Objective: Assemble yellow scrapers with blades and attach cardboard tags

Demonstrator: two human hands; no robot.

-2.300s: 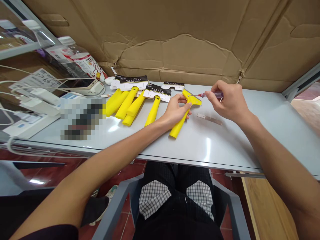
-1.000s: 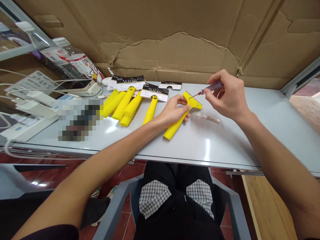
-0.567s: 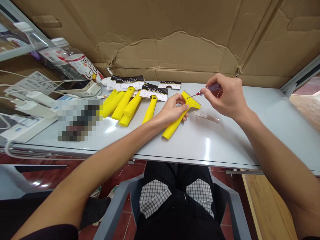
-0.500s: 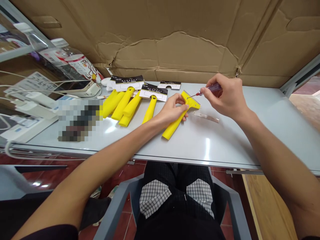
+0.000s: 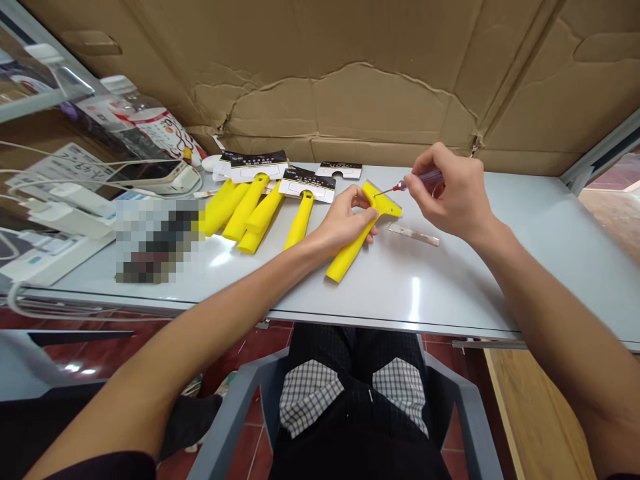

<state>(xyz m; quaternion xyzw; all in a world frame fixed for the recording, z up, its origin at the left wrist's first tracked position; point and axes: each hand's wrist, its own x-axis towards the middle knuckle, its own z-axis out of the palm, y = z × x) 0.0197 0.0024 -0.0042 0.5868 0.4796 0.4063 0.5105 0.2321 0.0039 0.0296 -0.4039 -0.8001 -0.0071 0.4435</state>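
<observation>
A yellow scraper (image 5: 350, 252) lies slanted on the table, its wide head pointing away from me. My left hand (image 5: 347, 219) is closed around the neck of it, thumb on top. In my right hand (image 5: 450, 190) is a screwdriver (image 5: 425, 177) with a see-through purplish handle. Its thin shaft slopes down to the left, and the tip meets a screw on the left side of the scraper head. A second screw shows on the head's right side. Just right of the scraper lies a flat, thin metal strip (image 5: 413, 234), apart from both hands.
Several yellow scrapers (image 5: 243, 213) with black-and-white cards (image 5: 260, 167) lie to the left. A loose card (image 5: 341, 170) is behind. Further left are a phone (image 5: 147, 172), white cables, a power strip (image 5: 60, 247) and plastic bottles (image 5: 150, 123). Cardboard (image 5: 350, 73) stands along the back.
Hardly anything differs. My right hand has shifted very slightly on the screwdriver, whose tip stays at the same screw. The left hand keeps its hold on the scraper.
</observation>
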